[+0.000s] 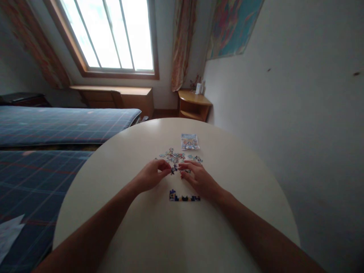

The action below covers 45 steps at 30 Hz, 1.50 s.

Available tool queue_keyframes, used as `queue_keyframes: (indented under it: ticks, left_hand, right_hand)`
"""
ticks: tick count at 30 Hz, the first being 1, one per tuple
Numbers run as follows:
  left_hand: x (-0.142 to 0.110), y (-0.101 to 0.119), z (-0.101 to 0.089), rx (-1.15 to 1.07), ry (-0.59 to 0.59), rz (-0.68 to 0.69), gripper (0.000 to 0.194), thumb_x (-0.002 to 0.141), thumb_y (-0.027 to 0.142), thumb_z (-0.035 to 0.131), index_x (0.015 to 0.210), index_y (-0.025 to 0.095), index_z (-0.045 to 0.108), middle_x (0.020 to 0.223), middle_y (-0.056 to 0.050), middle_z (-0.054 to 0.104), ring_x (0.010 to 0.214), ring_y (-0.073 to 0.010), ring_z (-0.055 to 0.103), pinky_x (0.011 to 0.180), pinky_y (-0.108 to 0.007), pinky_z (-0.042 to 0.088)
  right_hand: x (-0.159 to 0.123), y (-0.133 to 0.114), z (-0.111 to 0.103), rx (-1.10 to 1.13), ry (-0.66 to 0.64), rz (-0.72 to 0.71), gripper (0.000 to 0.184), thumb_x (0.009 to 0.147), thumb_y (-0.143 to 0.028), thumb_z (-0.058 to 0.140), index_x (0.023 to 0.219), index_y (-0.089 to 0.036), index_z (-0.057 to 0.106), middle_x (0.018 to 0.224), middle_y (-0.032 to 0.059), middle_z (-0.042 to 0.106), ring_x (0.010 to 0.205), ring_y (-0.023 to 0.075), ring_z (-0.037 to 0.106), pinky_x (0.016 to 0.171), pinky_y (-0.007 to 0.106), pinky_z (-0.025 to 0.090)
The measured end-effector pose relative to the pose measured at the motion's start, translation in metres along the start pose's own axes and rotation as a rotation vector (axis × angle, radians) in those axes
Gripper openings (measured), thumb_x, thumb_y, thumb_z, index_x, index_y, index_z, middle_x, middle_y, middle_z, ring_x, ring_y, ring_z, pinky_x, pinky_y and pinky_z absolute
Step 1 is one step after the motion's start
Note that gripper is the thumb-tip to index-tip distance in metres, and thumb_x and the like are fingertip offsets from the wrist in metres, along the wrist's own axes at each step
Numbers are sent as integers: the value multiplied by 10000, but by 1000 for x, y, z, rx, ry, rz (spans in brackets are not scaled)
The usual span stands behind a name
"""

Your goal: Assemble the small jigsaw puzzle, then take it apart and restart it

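Observation:
My left hand [152, 173] is closed in a pinch, thumb and forefinger meeting at a dark jigsaw puzzle piece [173, 169]. Opposite it, my right hand [200, 178] has its fingers apart, tips over a few loose pieces [186, 171] that it partly covers. Just beyond both hands lies a heap of mixed puzzle pieces [173, 155], with a smaller group [196, 158] to its right. Nearer to me, several joined pieces form a dark blue strip [184, 198], its left end rising higher. A printed picture sheet [190, 141] lies behind the heap.
Everything rests on a round cream table [136, 242]. A bed with a plaid cover [65, 125] stands to the left, and a white wall [298, 125] runs along the right. Beyond the table are a wooden corner shelf [195, 98] and a desk [136, 91] under the window.

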<state>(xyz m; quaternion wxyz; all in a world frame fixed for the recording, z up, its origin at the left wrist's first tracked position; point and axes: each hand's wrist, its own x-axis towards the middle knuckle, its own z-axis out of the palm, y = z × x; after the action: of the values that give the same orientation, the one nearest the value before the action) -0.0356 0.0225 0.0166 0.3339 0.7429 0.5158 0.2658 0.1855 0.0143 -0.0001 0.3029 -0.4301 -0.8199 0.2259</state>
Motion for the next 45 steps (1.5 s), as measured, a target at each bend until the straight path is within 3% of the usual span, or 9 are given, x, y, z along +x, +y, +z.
queue_keyframes:
  ticks: [3,6,8,17,27,32,45]
  left_hand:
    - [1,3,5,-116,-25,3,165,807,296,598,824,155,682,811,-52,723,754,-169,649,731,-278,502]
    - [0,4,8,-187,-70,-29,161,791,300,629,813,149,682,800,-54,718,735,-159,643,693,-267,495]
    - [-1,4,8,-213,-98,-52,170,778,312,654,801,145,677,786,-56,715,719,-156,642,675,-262,486]
    - [-6,8,4,-215,-226,-137,206,809,347,624,853,152,675,834,-69,758,778,-179,696,674,-257,481]
    - [-6,-12,5,1,-273,-38,206,772,327,606,812,166,726,749,-30,735,677,-155,636,594,-228,426]
    - [-7,-10,0,82,-273,-15,238,800,333,576,806,169,748,724,-21,723,676,-154,620,592,-232,405]
    - [-6,-11,1,16,-313,-8,243,775,355,627,862,147,718,758,-36,718,670,-154,605,588,-236,410]
  right_hand:
    - [1,-3,1,168,7,51,346,931,-380,555,1222,-204,620,1038,74,739,987,221,674,848,373,523]
    - [0,-6,2,239,10,114,337,896,-381,603,1179,-204,644,955,58,745,793,182,686,618,275,505]
    - [0,-8,2,250,9,129,302,875,-348,629,1137,-203,664,922,49,745,776,175,679,569,250,470]
    - [-2,-7,5,219,-21,60,237,859,-268,641,1087,-217,675,867,16,744,824,169,687,805,312,499]
    - [-1,-10,15,70,-72,-52,210,853,-245,653,1058,-238,691,848,8,758,1019,201,654,986,391,419]
    - [-1,-9,16,59,-77,-64,212,859,-259,652,1067,-248,687,860,10,758,1026,208,652,986,400,412]
    - [0,-9,15,79,-76,-73,203,860,-235,640,1056,-242,690,854,12,752,994,203,648,964,391,415]
